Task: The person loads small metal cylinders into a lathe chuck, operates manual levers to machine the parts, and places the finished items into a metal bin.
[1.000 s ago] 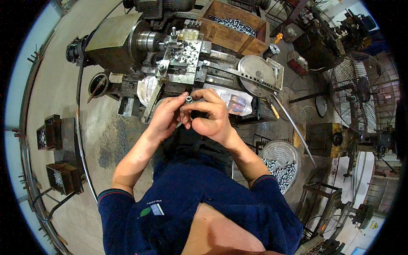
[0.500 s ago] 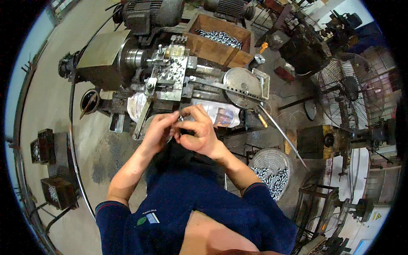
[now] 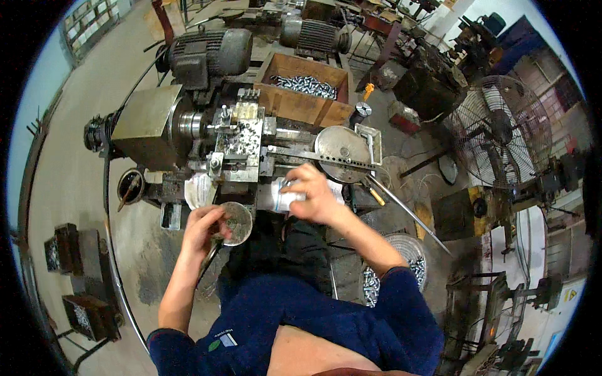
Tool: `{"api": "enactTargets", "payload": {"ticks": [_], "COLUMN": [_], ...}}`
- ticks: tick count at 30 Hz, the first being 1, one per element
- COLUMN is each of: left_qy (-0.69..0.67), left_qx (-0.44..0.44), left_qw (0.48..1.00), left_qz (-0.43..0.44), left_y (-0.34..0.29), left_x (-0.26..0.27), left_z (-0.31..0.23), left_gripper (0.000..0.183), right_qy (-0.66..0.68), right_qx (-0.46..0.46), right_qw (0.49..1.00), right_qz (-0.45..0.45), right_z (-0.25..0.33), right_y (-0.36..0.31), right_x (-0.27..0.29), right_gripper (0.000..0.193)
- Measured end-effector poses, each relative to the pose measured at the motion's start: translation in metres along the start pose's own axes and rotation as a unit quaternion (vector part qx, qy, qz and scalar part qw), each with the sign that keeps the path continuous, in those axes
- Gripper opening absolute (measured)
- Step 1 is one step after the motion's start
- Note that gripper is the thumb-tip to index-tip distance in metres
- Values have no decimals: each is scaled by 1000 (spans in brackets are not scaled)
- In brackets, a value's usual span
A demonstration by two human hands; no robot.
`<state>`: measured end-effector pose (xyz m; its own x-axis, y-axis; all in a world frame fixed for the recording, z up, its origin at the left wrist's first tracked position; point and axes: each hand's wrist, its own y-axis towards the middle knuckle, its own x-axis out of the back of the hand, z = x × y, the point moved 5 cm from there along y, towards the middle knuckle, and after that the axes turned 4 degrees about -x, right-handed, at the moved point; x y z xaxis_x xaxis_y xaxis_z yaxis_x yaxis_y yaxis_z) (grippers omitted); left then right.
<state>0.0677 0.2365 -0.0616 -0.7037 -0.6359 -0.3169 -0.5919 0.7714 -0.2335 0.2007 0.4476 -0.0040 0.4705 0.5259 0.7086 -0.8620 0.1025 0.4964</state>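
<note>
My left hand point(image 3: 205, 230) is at the left edge of a round, shallow grey dish point(image 3: 239, 224), its bent fingertips over the rim. The fingers are closed together, and whatever lies between them is too small to make out. To the right, my right hand point(image 3: 312, 195) is raised over a printed paper sheet point(image 3: 266, 195), fingers curled in a pinch. A small shiny metal part point(image 3: 288, 183) shows at its fingertips. Just beyond both hands stands a small lathe with a chip-covered cross slide point(image 3: 242, 141) and a spindle point(image 3: 187, 125).
A wooden box point(image 3: 301, 108) of shiny metal parts stands behind the lathe. A round metal lid point(image 3: 342, 144) and perforated bar lie right of the slide. At my right is a perforated basket point(image 3: 411, 250) of parts; a large fan point(image 3: 501, 128) stands farther right.
My hands, together before, have come apart: the left went left and nearer to me, the right stayed over the paper. The round dish now shows. The view has tilted up.
</note>
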Motion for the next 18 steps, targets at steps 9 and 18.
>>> {"api": "enactTargets", "payload": {"ticks": [9, 18], "left_qy": [22, 331], "left_qx": [-120, -134], "left_qw": [978, 794], "left_qz": [-169, -493], "left_y": [-23, -103], "left_x": [96, 229], "left_z": [-25, -93], "left_gripper": [26, 39], "right_qy": [-263, -44], "right_qx": [-126, -308], "right_qw": [944, 936], "right_qz": [-155, -164], "right_z": [-112, -93], "right_y": [86, -108], "right_x": [78, 62], "right_gripper": [55, 44]}}
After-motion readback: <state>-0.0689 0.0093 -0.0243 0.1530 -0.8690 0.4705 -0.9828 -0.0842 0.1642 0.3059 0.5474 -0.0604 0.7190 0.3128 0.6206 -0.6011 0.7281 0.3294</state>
